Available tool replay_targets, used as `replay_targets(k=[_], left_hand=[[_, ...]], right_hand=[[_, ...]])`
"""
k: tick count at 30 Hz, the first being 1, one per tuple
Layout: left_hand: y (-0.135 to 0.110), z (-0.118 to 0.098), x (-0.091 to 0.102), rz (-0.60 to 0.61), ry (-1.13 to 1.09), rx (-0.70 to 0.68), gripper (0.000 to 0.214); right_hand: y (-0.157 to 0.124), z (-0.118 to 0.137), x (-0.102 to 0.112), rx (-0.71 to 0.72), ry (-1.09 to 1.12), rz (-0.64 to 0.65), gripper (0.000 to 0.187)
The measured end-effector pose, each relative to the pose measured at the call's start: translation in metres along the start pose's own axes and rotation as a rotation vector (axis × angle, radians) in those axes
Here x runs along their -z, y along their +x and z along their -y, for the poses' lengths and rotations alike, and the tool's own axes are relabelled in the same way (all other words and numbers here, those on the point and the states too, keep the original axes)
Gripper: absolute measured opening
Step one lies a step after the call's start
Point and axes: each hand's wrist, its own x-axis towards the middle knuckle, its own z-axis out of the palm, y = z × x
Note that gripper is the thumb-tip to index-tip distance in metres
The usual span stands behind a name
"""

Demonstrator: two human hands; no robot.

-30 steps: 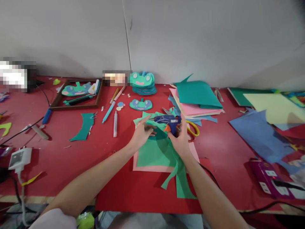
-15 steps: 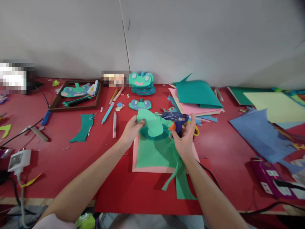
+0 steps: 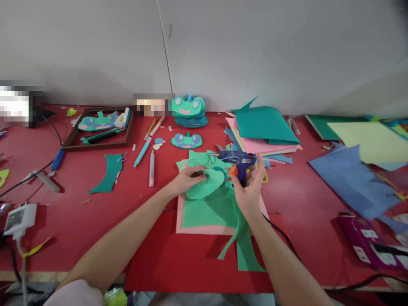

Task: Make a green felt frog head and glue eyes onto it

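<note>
My left hand (image 3: 187, 180) pinches a light green cut-out shape (image 3: 206, 185) and holds it just above the green sheet (image 3: 210, 208) that lies on a pink sheet (image 3: 204, 229). My right hand (image 3: 250, 187) grips a blue hot glue gun (image 3: 237, 160) with an orange trigger; its nozzle points left, close to the cut-out's upper edge. Yellow-handled scissors (image 3: 264, 177) peek out behind my right hand. A black cord (image 3: 280, 236) trails from the gun along my right forearm.
A stack of finished frog faces (image 3: 190, 111) and a single frog face (image 3: 186, 140) lie beyond. Glue sticks (image 3: 151, 168) and pens lie to the left, near a wooden frame (image 3: 95, 129). Coloured paper stacks (image 3: 264, 131) and blue sheets (image 3: 350, 178) cover the right. A purple power strip (image 3: 363, 240) sits front right.
My left hand lifted the light green cut-out off the sheet, then lowered it closer to me. My right hand with the glue gun shifted slightly to the right.
</note>
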Motion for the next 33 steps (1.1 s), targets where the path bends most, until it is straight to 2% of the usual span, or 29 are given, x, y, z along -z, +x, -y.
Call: replay_targets(k=[7,11,17,25,33], left_hand=[[-0.0010,0.0035,-0.0040,-0.097,0.089,-0.036,0.022],[-0.0025,0.0039,-0.0063,-0.122,0.089,-0.035,0.026],[-0.0010,0.0039,-0.0047,-0.130,0.055,-0.091,0.034],[-0.0035,-0.0002,-0.0030,-0.093,0.030,-0.036,0.040],[-0.0027,-0.0038,0.0032,-0.068,-0.002,-0.045,0.044]], right_hand=[[-0.0032,0.0015,-0.0061,-0.058,-0.054,0.037,0.080],[-0.0037,-0.0005,-0.0068,-0.024,-0.111,0.040,0.070],[-0.0041,-0.0008,-0.0076,-0.006,-0.113,-0.005,0.070],[-0.0016,-0.0035,-0.0052,-0.009,-0.116,-0.050,0.073],[-0.0024,-0.0054,-0.0036,0.023,-0.175,-0.043,0.072]])
